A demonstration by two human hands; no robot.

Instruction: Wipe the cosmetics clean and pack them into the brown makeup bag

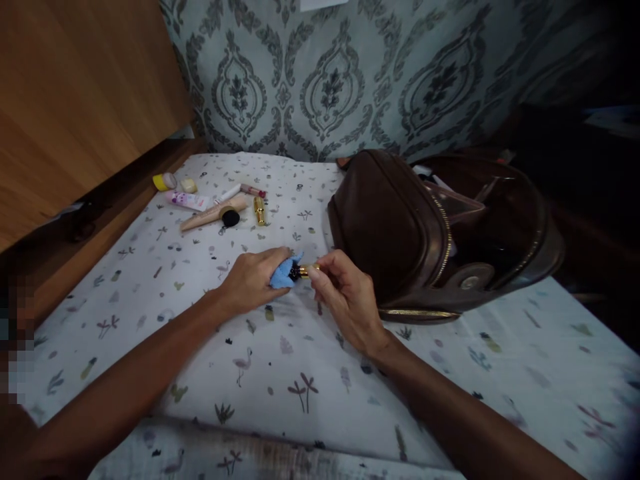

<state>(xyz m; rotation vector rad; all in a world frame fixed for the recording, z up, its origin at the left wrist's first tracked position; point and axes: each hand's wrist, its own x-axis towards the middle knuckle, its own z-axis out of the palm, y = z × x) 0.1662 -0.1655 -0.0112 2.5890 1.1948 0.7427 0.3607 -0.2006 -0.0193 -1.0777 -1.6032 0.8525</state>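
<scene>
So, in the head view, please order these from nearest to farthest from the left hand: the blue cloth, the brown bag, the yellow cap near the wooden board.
1. Blue cloth: held in the left hand itself, at its fingertips.
2. Brown bag: to the right, beyond the right hand, lying open on the sheet.
3. Yellow cap: far back on the left, by the wooden board.

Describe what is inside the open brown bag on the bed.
The brown bag lies unzipped, its mouth facing right. Inside shows a dark lining, a pinkish inner strap or pocket edge and something pale at the top. The rest is in shadow, so any contents cannot be made out.
</scene>
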